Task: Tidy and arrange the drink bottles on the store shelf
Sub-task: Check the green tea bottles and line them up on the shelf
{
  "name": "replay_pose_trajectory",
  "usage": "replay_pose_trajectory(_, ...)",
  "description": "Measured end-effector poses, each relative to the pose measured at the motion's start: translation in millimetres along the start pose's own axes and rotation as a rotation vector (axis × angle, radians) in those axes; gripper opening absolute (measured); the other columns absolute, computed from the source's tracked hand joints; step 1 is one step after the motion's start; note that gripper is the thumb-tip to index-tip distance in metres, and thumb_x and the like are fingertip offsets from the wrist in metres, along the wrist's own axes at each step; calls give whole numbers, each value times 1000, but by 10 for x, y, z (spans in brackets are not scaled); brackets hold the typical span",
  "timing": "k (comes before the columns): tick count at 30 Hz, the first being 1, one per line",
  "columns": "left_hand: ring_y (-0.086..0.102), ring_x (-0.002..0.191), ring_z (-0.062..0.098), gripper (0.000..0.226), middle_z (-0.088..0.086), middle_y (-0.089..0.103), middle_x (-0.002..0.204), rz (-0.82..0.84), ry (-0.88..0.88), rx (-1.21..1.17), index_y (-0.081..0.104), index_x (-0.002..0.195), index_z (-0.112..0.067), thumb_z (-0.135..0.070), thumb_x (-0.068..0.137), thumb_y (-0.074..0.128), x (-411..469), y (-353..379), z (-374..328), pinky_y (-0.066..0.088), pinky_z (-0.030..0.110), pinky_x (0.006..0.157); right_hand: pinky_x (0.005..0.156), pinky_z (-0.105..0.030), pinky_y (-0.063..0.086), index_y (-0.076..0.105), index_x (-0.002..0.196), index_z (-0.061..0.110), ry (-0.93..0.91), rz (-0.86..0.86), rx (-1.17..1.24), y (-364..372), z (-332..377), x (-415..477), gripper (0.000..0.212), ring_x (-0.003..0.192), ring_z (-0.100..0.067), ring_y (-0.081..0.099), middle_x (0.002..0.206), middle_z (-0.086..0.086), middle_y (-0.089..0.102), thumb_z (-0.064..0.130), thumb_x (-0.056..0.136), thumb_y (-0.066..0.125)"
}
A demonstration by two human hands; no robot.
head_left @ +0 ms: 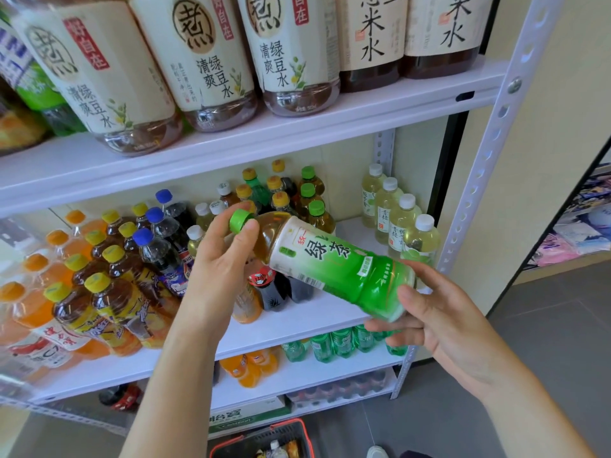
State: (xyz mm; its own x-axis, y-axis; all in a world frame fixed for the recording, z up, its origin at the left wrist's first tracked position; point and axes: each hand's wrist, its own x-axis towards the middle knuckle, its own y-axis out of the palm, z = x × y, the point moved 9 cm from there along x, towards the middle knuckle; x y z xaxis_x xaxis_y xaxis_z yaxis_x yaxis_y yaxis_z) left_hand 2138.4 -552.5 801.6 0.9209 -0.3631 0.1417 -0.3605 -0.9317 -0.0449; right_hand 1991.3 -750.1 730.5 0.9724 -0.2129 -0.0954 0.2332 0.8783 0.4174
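Holding the green tea bottle (330, 266) tipped almost flat between my hands, out in front of the middle shelf (297, 322). My left hand (216, 259) curls its fingers (246, 228) round the green cap (238, 219), and my right hand (446, 317) grips the base. It looks full, so I judge it fairly heavy — smooth, slightly yielding plastic with a slick label. The waist just above my right fingers seems the surest hold.

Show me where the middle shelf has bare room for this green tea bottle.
Bare board on the middle shelf lies between the green-capped tea row and the white-capped pale bottles, running to the front edge. Left of that, blue-capped bottles and yellow-capped bottles stand packed.
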Motion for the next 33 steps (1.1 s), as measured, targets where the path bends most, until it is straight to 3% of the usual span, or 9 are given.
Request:
replay_pose_trajectory(4,71,100,24,70,-1,72,111,158,-39,-80,45,136,-50,-34,77,79,-11,269,91,60,36,77,48,-30,55,47,104,6,9,-62,-121,68,-42,-63,93,67,-42,71,80,-28,71,77,51,77)
replay_pose_trajectory(7,72,99,29,64,9,69,118,171,-71,-128,54,132,-39,-25,76,80,-26,433,193,60,39,75,43,-30,52,43,96,8,10,-52,-248,146,-22,-99,90,56,-37,69,70,-26,70,85,54,65)
replay_pose_trajectory(11,71,101,33,63,15,68,119,132,-104,-232,61,128,-32,-19,70,82,10,423,274,60,42,76,55,-29,56,48,89,15,-45,-49,-373,108,80,-123,65,68,-23,72,78,-3,73,74,66,61)
replay_pose_trajectory(14,70,102,32,63,12,69,118,108,-73,-199,63,125,-36,-16,68,81,66,369,256,60,41,74,69,-27,56,58,96,39,-94,-15,-492,135,107,-144,45,80,-10,70,93,15,69,63,62,75)
replay_pose_trajectory(18,73,94,31,69,5,74,108,68,-77,-170,54,128,-33,-16,66,80,116,353,263,61,42,70,76,-25,58,40,127,61,-116,-17,-638,204,38,-154,85,87,-11,72,104,15,65,48,55,84)
replay_pose_trajectory(23,73,90,28,61,12,72,111,8,-77,-209,53,122,-28,-24,67,80,95,374,281,59,34,67,74,-37,60,43,126,55,-222,-89,-729,226,91,-127,83,75,-11,72,94,6,72,54,54,84)
replay_pose_trajectory(27,72,93,22,64,7,67,118,-13,-19,-241,52,128,-35,-28,72,83,85,405,231,55,25,64,74,-33,59,47,121,49,-263,-81,-602,262,53,-94,75,81,-14,73,97,7,74,48,57,87)
replay_pose_trajectory(30,68,107,27,76,5,60,130,-52,-6,-299,45,136,-41,-20,72,82,96,402,221,58,36,73,73,-29,58,50,117,44,-231,-52,-418,281,-35,-50,71,86,-20,73,102,3,73,36,57,88)
replay_pose_trajectory(33,67,110,25,89,5,56,136,-76,-12,-381,34,146,-34,-16,72,79,80,398,240,58,43,80,72,-35,57,55,109,35,-139,-19,-157,293,-166,5,66,86,-26,70,99,-11,71,24,51,85)
